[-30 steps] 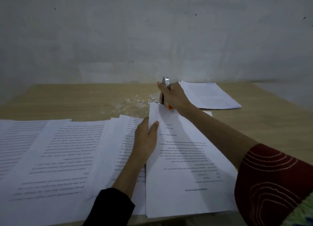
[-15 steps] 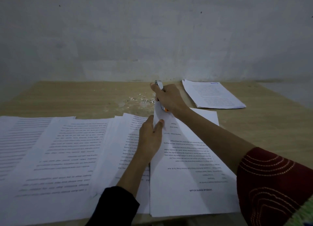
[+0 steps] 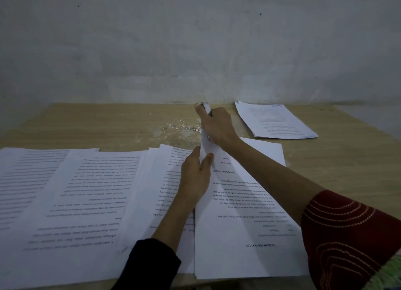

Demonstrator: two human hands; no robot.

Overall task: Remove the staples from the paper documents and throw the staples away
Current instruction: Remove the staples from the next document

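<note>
Your right hand (image 3: 217, 126) worked at the 12 o'clock side of the wooden table (image 3: 108, 124), with its fingers curled tightly around a metal tool (image 3: 206, 108). The tool's shiny upper end projected above the thumb toward 12 o'clock. Its working end was hidden behind the hand where it met the paper, so you could not tell whether it was seated on a staple. Your left hand (image 3: 194, 176) lay just at 6 o'clock of the right hand. Its thumb pressed on top of the document (image 3: 238, 213) and its fingers ran along the sheet's 9 o'clock edge, pinching the raised far corner between them. The rest of this document lay flat on the table, extending toward 5 o'clock, with its printed text upside down to you. A loose scatter of removed staples (image 3: 184, 126) lay on the bare wood just at 9 o'clock of the right hand. A separate stack of papers (image 3: 275, 120) lay at 2 o'clock, well apart from both hands. More spread documents (image 3: 76, 192) overlapped one another across the 8 to 9 o'clock part of the table, touching the held document's edge under your left forearm.
</note>
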